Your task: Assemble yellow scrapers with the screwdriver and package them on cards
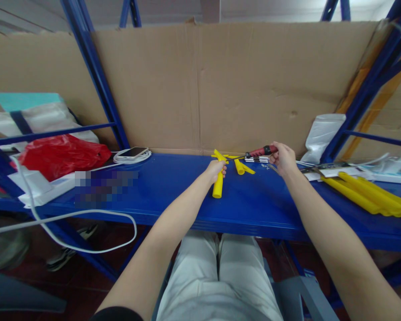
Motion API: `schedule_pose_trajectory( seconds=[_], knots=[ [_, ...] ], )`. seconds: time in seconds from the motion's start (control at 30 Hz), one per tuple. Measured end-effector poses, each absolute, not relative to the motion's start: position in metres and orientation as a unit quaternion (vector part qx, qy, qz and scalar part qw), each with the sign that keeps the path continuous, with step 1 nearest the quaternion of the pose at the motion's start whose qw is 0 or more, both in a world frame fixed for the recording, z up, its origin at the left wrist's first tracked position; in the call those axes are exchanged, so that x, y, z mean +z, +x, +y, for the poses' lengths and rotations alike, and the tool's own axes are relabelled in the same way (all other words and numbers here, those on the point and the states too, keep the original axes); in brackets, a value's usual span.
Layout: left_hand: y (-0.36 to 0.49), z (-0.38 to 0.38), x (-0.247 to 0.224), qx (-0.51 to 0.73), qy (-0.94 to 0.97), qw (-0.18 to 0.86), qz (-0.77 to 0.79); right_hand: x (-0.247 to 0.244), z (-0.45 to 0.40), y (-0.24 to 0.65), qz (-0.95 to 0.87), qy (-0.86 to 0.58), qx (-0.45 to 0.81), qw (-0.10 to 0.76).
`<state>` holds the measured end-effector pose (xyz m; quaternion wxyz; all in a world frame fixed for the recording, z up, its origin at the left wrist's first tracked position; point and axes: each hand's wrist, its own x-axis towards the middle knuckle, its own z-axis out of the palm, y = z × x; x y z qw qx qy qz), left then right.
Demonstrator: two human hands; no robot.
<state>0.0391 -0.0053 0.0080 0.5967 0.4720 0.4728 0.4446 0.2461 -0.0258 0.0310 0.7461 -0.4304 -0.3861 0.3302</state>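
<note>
The left hand point(215, 171) was closed around a yellow piece point(217, 187), its wide lower end showing below the fist and its branched top above, while the right hand point(284, 158) grasped the end of the red and black handle of a screwdriver point(259, 152). The yellow piece stood roughly upright at the middle of the blue tabletop point(173, 183), and the screwdriver slanted down leftward, its dark shaft reaching the branched top; whether the tip touched it, I could not tell. Just to the right, a second yellow piece point(239, 166) lay on the tabletop under the line of the shaft. Small white items point(256, 159) lay between that piece and the right hand, with tiny bits too small to make out close by. Farther right, several long yellow parts point(367, 191) lay side by side, and behind them a white pouch point(324, 136) leaned near a blue post. Well apart on the left, a phone point(136, 153) rested on a coiled white cable point(143, 158), with a red plastic bag point(65, 155) beyond it and a white power strip point(58, 187) in front of the bag. A cardboard panel point(247, 84) rose along the back, and a shoe point(65, 256) showed below the tabletop at the left
</note>
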Motion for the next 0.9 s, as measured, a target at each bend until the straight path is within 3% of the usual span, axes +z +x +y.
schedule_pose_trajectory(
  seconds=[0.9],
  knots=[
    [0.0381, -0.0045, 0.0091, 0.437, 0.469, 0.598, 0.482, 0.0273, -0.0251, 0.2491, -0.464, -0.396, 0.339, 0.716]
  ],
)
